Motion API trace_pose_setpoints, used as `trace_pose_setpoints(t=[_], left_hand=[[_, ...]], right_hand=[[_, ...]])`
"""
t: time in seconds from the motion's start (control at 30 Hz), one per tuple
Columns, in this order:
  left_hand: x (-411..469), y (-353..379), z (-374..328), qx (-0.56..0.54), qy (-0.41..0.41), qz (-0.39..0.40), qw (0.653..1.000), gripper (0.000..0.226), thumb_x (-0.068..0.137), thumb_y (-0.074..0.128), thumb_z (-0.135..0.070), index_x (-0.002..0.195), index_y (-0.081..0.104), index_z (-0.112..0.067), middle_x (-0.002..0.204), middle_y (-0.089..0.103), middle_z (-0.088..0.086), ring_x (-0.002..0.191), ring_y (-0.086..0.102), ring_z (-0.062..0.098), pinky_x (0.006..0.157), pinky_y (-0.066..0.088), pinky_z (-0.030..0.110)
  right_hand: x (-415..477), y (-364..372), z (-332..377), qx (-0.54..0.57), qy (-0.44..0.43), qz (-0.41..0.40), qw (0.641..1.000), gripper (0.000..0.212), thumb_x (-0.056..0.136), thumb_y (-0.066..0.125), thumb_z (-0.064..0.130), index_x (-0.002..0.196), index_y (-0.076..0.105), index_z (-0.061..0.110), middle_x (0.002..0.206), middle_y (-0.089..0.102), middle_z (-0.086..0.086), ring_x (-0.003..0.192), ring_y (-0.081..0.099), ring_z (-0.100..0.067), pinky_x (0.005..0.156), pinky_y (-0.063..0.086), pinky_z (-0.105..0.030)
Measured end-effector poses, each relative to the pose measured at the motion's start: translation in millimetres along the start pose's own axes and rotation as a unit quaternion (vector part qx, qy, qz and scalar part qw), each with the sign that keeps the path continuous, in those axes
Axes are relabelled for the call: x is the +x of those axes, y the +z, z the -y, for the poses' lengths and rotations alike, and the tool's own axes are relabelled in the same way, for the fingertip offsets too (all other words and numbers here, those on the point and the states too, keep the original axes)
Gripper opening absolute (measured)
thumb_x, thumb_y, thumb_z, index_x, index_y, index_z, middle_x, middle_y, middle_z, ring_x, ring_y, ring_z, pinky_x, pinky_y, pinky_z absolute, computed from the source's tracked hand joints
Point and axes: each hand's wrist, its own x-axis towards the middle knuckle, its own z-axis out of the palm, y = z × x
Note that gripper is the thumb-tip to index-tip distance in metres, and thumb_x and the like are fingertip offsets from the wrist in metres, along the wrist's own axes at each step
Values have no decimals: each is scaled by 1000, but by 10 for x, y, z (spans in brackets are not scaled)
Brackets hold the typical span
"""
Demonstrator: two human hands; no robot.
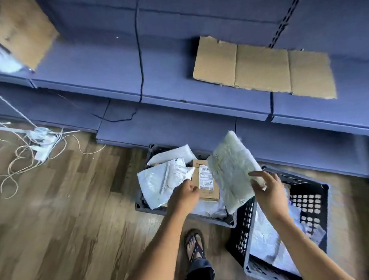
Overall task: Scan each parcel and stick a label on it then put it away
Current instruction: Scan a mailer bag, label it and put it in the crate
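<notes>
Nearest me, a foot in a dark patterned sandal (194, 247) stands on the wood floor (72, 209) between the two forearms. My right hand (267, 190) pinches the lower right edge of a pale green padded mailer (230, 173). The mailer is in the air and tilted, its long axis running up-left from the hand, over a black plastic crate of parcels (189, 216). My left hand (187, 192) curls onto the corner of a white poly mailer (161, 182) lying in that crate, up-left of it. I judge the right hand's mailer is the one ready for scanning.
</notes>
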Motion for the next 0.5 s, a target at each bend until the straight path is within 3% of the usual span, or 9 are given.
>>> trace_pose_setpoints(t=[0.13,0.27,0.43,0.5], left_hand=[[-401,-493,-231,-32,16,-48,998,9,92,46,-25,88,53,-26,89,58,-2,88,57,23,75,43,29],[-690,-802,-285,-84,31,-95,992,15,86,48,-25,71,52,-23,91,63,18,86,60,34,72,46,37],[-1115,-1121,-569,-100,65,-141,983,15,91,49,-19,78,56,-23,94,67,9,88,62,28,79,51,36],[-1307,-1263,-704,-118,83,-160,976,18,92,48,-20,77,55,-26,95,66,7,89,62,25,81,54,38]], right_hand=[[-75,-482,485,94,-32,22,995,17,88,63,13,97,69,27,96,59,-10,76,61,-28,70,44,-33],[-147,-942,856,272,-22,71,959,19,90,61,9,90,67,27,75,66,-7,65,59,-14,61,47,-27],[-243,-1385,1214,390,-69,99,913,13,88,61,4,90,66,15,88,66,-5,67,63,-2,60,53,-19],[-281,-1522,1342,426,-81,112,894,8,79,75,23,84,70,21,88,68,-2,70,64,-3,63,55,-20]])
